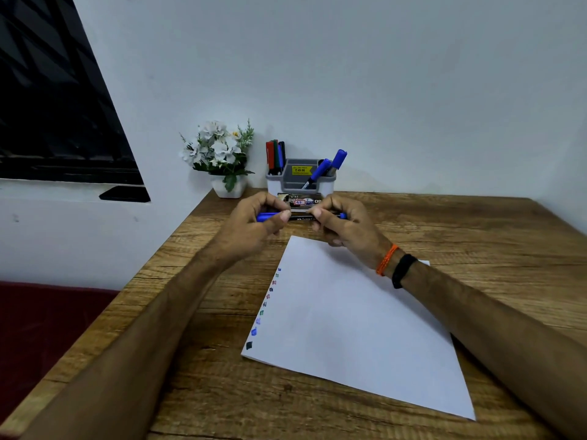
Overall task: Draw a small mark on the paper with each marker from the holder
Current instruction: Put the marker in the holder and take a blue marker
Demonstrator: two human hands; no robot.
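I hold a blue marker [301, 217] level above the table, in front of the holder. My left hand [257, 220] grips its blue cap end, and my right hand [340, 222] grips the dark barrel with the blue tail end showing. A white sheet of paper [355, 319] lies below, with a column of several small coloured marks [265, 304] along its left edge. The grey-and-white holder [300, 177] stands at the back with several markers in its left slot [275, 157] and blue ones on its right [330, 165].
A white pot of artificial flowers [222, 157] stands left of the holder by the wall. The wooden table [476, 236] runs to a left edge, beyond which is a dark red seat [38, 328]. A dark window [54, 100] is at upper left.
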